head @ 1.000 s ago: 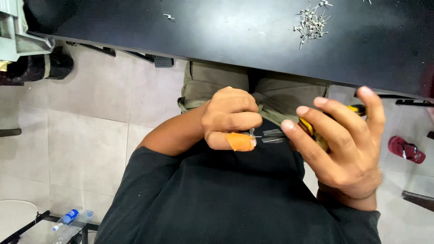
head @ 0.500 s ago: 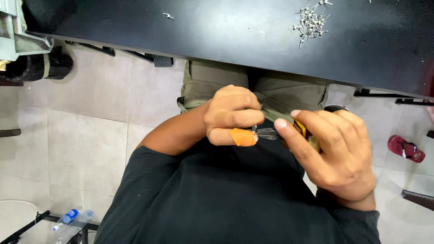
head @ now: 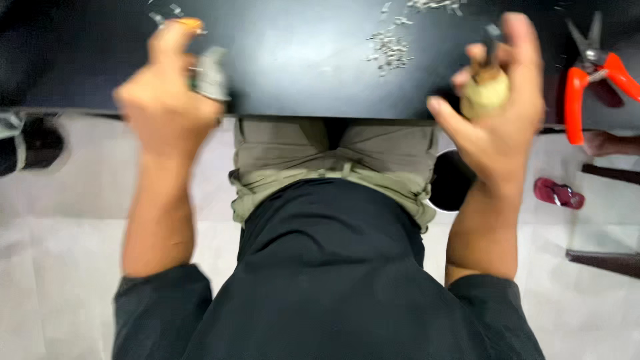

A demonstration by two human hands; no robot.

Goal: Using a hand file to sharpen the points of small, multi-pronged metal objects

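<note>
Since half a second earlier both hands had split apart and gone up from the lap to the near edge of the black matte tabletop point(head: 307, 60); before that they were together at the waist over a small orange-tipped item.

Left hand point(head: 167, 93) was at about 10 o'clock, fingers curled shut around a small grey metal part point(head: 212, 75), with an orange tip point(head: 190, 24) showing just above the fingers. Motion blur was heavy, so I could not tell what the part actually was. The hand sat over the tabletop's front edge.

Right hand point(head: 497, 100) was at about 2 o'clock, clamped on a rounded yellowish tool handle point(head: 485, 93), with a thin dark shaft point(head: 492, 37) sticking up between the fingers. Thumb was pressed to the handle from the left side, and the hand overlapped the tabletop edge.

A scatter of small silver metal bits point(head: 390, 48) lay on the tabletop at 12 o'clock, between the two hands and closer to the right one, touching neither. Orange-handled snips point(head: 590, 73) lay at 3 o'clock, just right of the right hand and clear of it, blades pointing to 12.

Below the edge: olive trousers point(head: 333, 157), black long-sleeved shirt point(head: 333, 280), pale tiled floor point(head: 60, 220). A red sandal point(head: 559, 193) lay on the floor at 4 o'clock.
</note>
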